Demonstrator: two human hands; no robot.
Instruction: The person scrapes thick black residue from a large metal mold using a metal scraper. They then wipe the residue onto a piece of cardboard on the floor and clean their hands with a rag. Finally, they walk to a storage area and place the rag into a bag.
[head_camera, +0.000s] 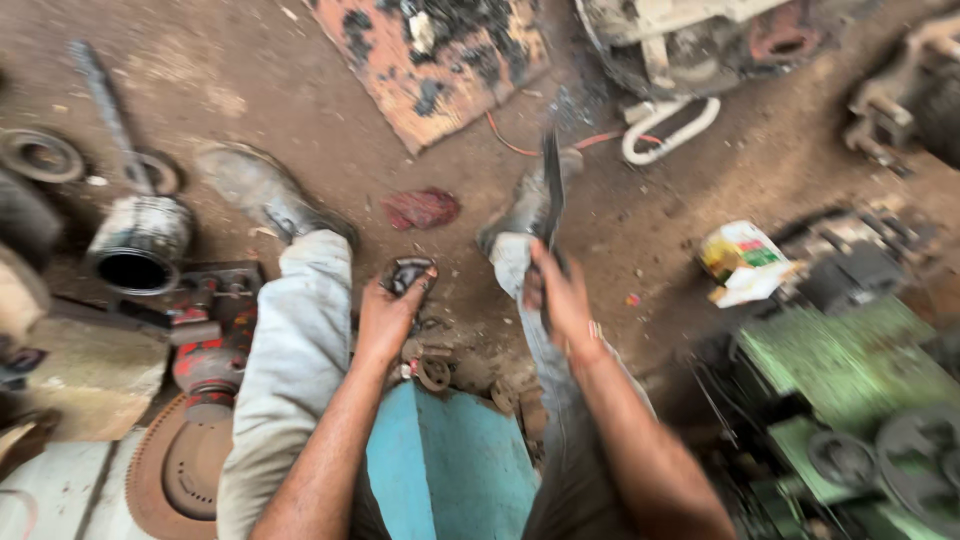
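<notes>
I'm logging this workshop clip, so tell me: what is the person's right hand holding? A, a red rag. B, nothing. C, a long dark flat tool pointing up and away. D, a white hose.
C: the right hand grips a long dark flat tool, blurred, while the red rag lies on the floor.

We see a dark grey, greasy metal part (405, 272) in the left hand (385, 318) and a black flat tool (551, 190) in the right hand (560, 298). Our trousers (290, 370) are pale grey with stains. The stool (450, 465) is light blue, the rag (421, 209) is dull red, the machine (850, 365) is green, the board (430, 55) is orange with black patches, and the floor (250, 80) is brown.
</notes>
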